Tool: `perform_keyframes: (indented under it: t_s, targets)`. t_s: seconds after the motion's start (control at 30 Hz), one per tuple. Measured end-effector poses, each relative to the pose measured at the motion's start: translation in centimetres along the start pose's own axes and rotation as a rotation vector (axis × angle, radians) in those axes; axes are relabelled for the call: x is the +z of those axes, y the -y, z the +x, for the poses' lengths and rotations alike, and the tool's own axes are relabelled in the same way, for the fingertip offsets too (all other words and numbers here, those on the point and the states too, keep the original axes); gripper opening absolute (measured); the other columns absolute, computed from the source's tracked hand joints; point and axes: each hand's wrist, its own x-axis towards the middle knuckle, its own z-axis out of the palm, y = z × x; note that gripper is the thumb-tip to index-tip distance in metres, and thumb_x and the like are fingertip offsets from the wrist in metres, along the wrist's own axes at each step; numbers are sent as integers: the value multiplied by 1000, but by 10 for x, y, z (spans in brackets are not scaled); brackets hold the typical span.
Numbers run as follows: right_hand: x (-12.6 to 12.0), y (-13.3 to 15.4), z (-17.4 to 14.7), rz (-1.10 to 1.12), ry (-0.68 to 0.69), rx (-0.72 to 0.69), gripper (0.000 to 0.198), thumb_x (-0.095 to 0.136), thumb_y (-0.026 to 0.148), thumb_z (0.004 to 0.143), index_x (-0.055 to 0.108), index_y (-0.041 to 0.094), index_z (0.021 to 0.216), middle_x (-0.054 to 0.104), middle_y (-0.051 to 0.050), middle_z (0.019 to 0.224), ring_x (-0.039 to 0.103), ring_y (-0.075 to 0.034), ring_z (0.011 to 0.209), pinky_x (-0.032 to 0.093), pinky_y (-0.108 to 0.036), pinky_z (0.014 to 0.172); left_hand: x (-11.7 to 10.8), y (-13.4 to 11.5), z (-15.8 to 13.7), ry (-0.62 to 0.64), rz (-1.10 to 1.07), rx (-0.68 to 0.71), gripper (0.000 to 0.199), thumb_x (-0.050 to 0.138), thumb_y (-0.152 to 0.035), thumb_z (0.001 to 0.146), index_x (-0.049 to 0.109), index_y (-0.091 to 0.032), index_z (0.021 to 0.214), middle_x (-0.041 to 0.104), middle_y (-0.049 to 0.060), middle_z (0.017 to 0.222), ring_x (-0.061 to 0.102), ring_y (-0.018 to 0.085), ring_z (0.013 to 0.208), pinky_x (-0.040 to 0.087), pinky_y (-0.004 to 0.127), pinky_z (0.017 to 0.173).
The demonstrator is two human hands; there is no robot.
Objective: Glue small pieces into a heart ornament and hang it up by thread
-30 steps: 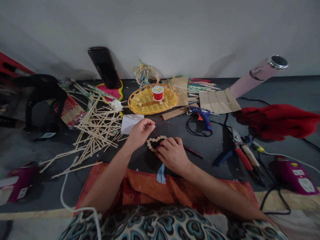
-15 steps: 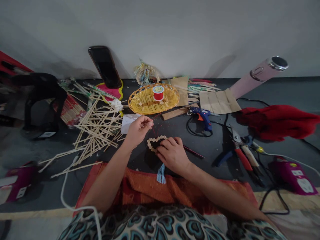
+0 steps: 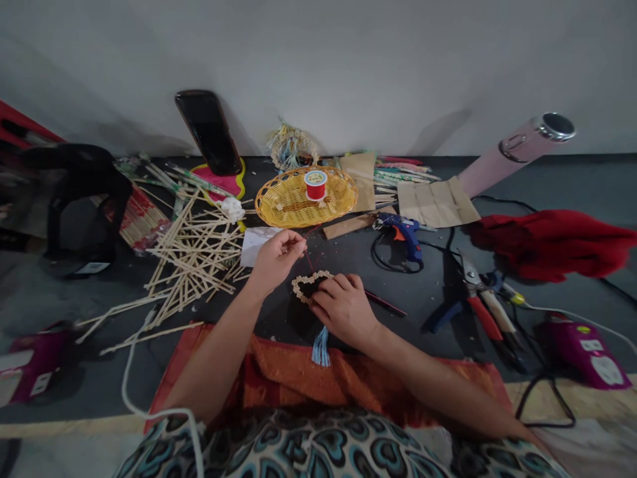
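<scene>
My left hand (image 3: pixel 279 260) is closed in a pinch on a thin red thread (image 3: pixel 310 262), above the dark tabletop. The thread runs down to a heart-shaped ornament (image 3: pixel 300 289) made of small pale wooden pieces. Over the ornament's right side rests my right hand (image 3: pixel 345 307), its curled fingers gripping it and hiding that part. A light blue tassel (image 3: pixel 321 348) hangs out below the right hand. Beyond both hands, a red thread spool (image 3: pixel 315 187) stands in a yellow woven basket (image 3: pixel 271 211).
Many loose wooden sticks (image 3: pixel 194 265) lie to the left. On the right are a blue glue gun (image 3: pixel 409 238), pliers (image 3: pixel 480 302), a red cloth (image 3: pixel 557 242) and a pink flask (image 3: pixel 515 153). A phone (image 3: pixel 209 133) leans at the back. A white cable (image 3: pixel 127 378) crosses the left front.
My left hand has barely shifted, still pinching the thread. The right hand and the ornament stay practically where they were.
</scene>
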Motion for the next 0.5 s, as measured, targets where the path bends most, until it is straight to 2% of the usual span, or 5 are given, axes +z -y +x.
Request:
perform_keyframes:
  t_s: [0.3,0.4,0.5]
  targets:
    - [-6,11,-2,-12,39,17,20,54,37,94,67,23,89,66,-4,97,50,-22,94,28,-41,82,-2,-1,-2,-1,9,1,21,64,-36,84,63,-17,92,69,4,89,65,15,78,53,29,75]
    - [-11,16,-5,0,50,16,21,57,41,93,67,23,95,67,-5,98,53,-23,94,30,-40,82,-2,-3,-4,19,-12,-22,20,65,-35,83,63,-17,92,69,4,89,65,14,78,53,29,76]
    - [-22,0,-1,36,6,33,23,54,40,94,67,24,105,69,-6,100,56,-22,94,35,-37,82,0,-6,-6,40,-39,-59,20,66,-35,82,63,-17,90,70,4,88,65,14,77,53,29,76]
